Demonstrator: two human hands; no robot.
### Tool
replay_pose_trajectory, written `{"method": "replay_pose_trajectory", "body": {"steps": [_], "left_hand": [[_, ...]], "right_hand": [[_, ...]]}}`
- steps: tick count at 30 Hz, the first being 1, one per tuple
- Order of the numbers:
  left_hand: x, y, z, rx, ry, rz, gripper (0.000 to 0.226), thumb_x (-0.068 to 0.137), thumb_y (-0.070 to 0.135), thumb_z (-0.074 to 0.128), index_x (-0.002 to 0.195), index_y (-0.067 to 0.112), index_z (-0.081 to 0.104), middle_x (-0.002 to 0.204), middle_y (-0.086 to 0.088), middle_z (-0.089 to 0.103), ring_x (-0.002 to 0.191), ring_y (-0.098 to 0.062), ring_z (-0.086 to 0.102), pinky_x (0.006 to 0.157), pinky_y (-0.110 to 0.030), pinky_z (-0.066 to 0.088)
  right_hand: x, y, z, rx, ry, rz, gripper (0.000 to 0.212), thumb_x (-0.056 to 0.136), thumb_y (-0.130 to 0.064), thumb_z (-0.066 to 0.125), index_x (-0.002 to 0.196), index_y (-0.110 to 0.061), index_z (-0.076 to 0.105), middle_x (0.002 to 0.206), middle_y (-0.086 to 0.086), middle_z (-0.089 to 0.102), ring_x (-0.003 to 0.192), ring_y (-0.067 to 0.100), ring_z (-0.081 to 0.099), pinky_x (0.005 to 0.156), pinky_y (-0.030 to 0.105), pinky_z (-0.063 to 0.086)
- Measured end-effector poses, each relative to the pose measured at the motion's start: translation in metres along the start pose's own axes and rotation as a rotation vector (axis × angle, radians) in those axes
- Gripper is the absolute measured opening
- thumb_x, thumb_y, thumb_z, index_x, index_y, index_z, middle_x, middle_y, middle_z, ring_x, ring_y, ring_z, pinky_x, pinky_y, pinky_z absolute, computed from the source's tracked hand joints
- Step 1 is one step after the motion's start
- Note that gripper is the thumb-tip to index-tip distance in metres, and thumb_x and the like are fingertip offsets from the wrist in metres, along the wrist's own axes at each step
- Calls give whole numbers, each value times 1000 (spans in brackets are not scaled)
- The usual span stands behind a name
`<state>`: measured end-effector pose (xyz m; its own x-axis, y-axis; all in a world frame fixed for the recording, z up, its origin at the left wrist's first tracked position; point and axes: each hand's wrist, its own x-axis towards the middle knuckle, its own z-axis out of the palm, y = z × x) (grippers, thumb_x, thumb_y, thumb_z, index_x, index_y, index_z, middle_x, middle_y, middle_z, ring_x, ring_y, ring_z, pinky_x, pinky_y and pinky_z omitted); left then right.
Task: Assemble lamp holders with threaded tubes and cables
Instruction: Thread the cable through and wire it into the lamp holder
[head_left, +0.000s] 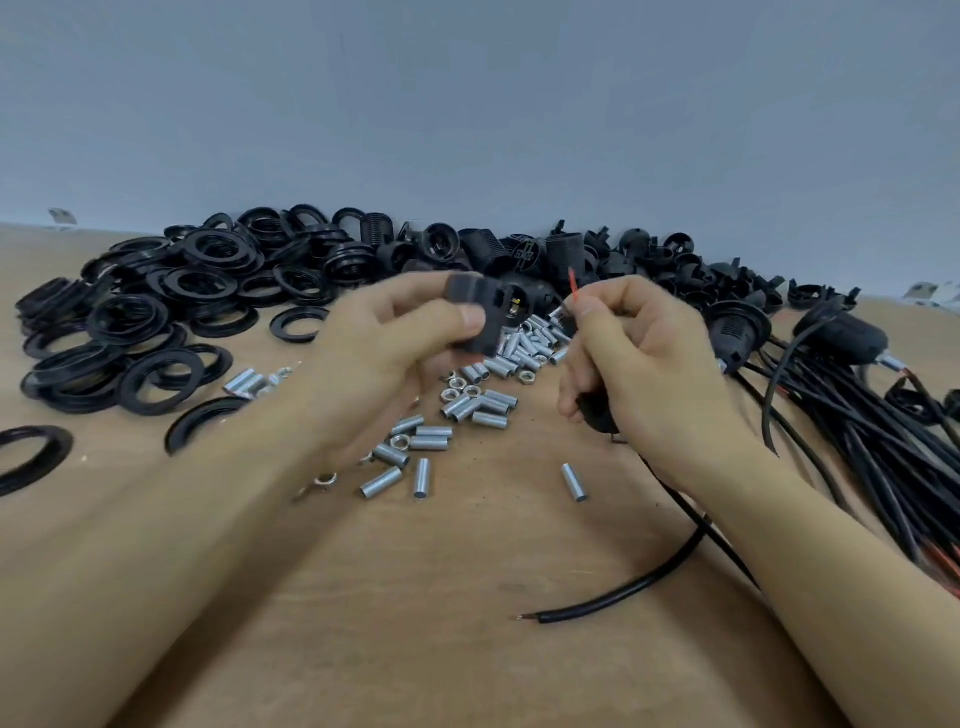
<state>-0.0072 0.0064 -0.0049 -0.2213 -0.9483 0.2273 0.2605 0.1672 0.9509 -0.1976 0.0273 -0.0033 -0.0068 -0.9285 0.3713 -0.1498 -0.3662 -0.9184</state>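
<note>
Holder (480, 317) sits pinched in the left hand (400, 343), raised above the table (467, 649), its blurred open end turned right toward the red wire (573, 286). That wire tip sticks up from the right hand (639, 358), whose fingers pinch it and clasp the black cable (670, 566) trailing back over the table. Wire and holder are near, not touching; the tip probably must tilt left to enter. Tubes (431, 441) lie below, rings (150, 322) far left.
</note>
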Motion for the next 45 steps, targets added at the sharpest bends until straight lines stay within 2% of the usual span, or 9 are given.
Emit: {"method": "replay_pose_trajectory", "body": {"steps": [3, 6, 8, 14, 21, 28, 33, 42, 45], "left_hand": [[-15, -8, 0, -48, 27, 115, 43, 70, 5, 77, 109, 9, 61, 101, -10, 74, 98, -32, 72, 84, -40, 60], [-15, -10, -1, 417, 26, 494, 48, 73, 3, 81, 111, 14, 55, 106, -1, 72, 102, -16, 69, 89, -31, 54], [-12, -16, -3, 637, 6, 633, 49, 76, 0, 80, 116, 12, 54, 112, -2, 68, 110, -17, 66, 95, -31, 51], [-9, -22, -4, 608, 15, 586, 46, 76, 2, 82, 118, 7, 63, 115, 1, 69, 111, -17, 66, 98, -34, 52], [-7, -18, -5, 637, 57, 661, 42, 77, 3, 83, 113, 9, 64, 110, 2, 68, 105, -20, 67, 92, -37, 54], [-10, -19, -2, 636, -37, 609, 42, 77, 3, 82, 115, 5, 65, 110, -1, 70, 106, -20, 68, 93, -34, 54], [-10, -17, -1, 644, -40, 613, 41, 77, 1, 82, 115, 5, 66, 110, -1, 70, 106, -19, 67, 92, -35, 55], [-12, -16, 0, 705, -41, 628, 41, 77, 2, 82, 115, 4, 68, 110, -2, 72, 105, -16, 68, 89, -32, 55], [-12, -16, 0, 736, -51, 637, 40, 77, 3, 82, 115, 4, 68, 110, -1, 72, 106, -14, 67, 89, -31, 55]], "right_hand": [[-5, -6, 4, 22, 21, -90, 13, 100, -18, 48, 92, -12, 55, 41, -5, 50, 41, 21, 53, 43, 29, 44], [-8, -13, 6, 9, 18, -143, 13, 100, -17, 52, 90, -11, 59, 41, -7, 50, 42, 21, 54, 45, 35, 47], [-10, -15, 6, -17, -5, -149, 12, 99, -16, 55, 89, -13, 61, 43, -8, 52, 45, 20, 56, 48, 39, 48], [-13, -16, 9, 8, -25, -148, 10, 97, -11, 57, 88, -13, 62, 50, 8, 57, 43, 21, 51, 40, 26, 40], [-17, -12, 12, -108, -14, -256, 12, 94, -10, 61, 86, -18, 65, 52, 14, 54, 43, 13, 52, 45, 15, 40], [-18, -12, 9, -314, 15, -369, 5, 90, -14, 64, 87, -17, 66, 49, 11, 45, 47, 34, 47, 50, 40, 45], [-18, -13, 10, -401, 63, -442, 3, 87, -12, 64, 85, -13, 66, 47, 0, 36, 45, 22, 41, 54, 39, 46], [-17, -12, 10, -457, 88, -457, 4, 88, -14, 64, 84, -14, 65, 49, 2, 39, 46, 22, 42, 55, 39, 46], [-16, -12, 9, -476, 89, -468, 4, 87, -12, 65, 83, -13, 65, 46, -2, 34, 46, 17, 40, 54, 31, 44]]}}
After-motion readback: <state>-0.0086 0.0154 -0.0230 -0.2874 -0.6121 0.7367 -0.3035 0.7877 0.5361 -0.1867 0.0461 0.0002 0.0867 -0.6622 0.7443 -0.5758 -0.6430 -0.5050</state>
